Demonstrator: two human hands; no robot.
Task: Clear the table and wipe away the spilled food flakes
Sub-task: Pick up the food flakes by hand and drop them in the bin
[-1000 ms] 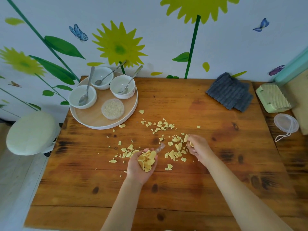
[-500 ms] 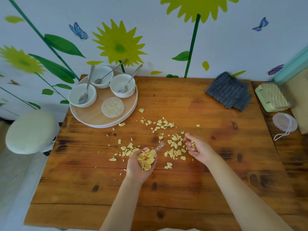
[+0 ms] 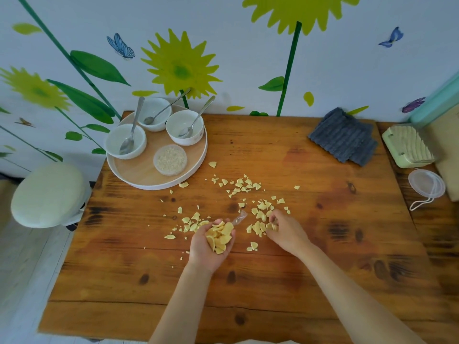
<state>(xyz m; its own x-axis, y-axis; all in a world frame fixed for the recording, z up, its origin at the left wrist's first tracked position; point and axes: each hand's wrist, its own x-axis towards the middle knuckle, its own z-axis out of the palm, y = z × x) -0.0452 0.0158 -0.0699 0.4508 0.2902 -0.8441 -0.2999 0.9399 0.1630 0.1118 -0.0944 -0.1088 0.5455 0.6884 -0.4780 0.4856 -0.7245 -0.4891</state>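
Observation:
Pale yellow food flakes (image 3: 242, 186) lie scattered over the middle of the wooden table (image 3: 310, 269). My left hand (image 3: 210, 247) rests palm up on the table, cupped around a heap of flakes. My right hand (image 3: 285, 230) is just to its right, fingers pinched on a few flakes at the edge of a loose pile (image 3: 258, 227). A small clear wrapper scrap (image 3: 239, 217) lies between the hands. A folded grey cloth (image 3: 344, 136) sits at the back right.
A round wooden tray (image 3: 139, 175) at the back left holds three white bowls with spoons and a small lidded cup of grains (image 3: 170, 159). A green soap-dish-like holder (image 3: 407, 148) and a clear lid (image 3: 426, 186) are on the right. A pale stool (image 3: 47, 194) stands left of the table.
My right hand has slid a little toward me and to the left, gathering flakes from the pile. My left hand has stayed put with its heap.

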